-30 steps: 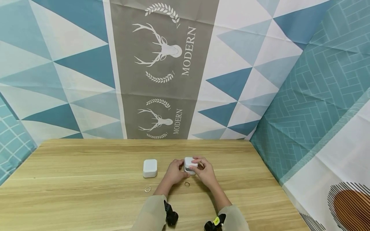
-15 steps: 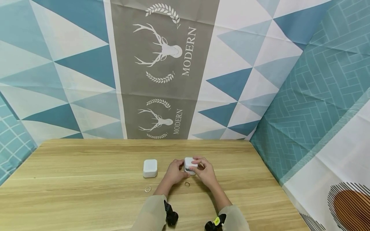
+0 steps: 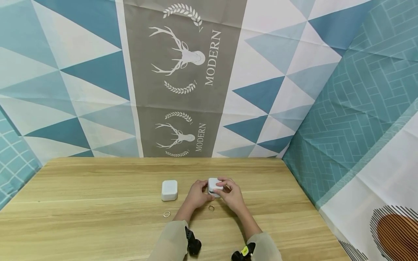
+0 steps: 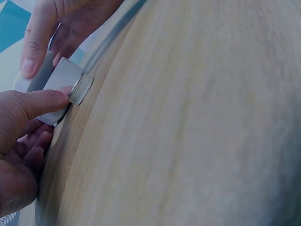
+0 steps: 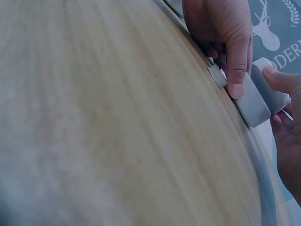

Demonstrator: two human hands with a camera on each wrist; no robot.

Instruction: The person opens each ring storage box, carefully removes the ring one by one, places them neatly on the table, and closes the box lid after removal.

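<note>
A small white box, apparently a ring box, stands on the table between the two hands. My left hand holds its lower part against the tabletop, thumb in front. The lid is tilted over that part, its grey underside showing, and my right hand pinches it between thumb and fingers. Just in front of the box lies a gold-coloured ring, close to the left thumb in the left wrist view. What is inside the box cannot be seen.
To the left stands a second white box, its lid down. Nearer the person, a second ring lies on the wooden table. Patterned cloth hangs behind the table's far edge.
The dark gap between the lid and the lower part looks slightly narrower at the front. Both hands stay in nearly the same place.
</note>
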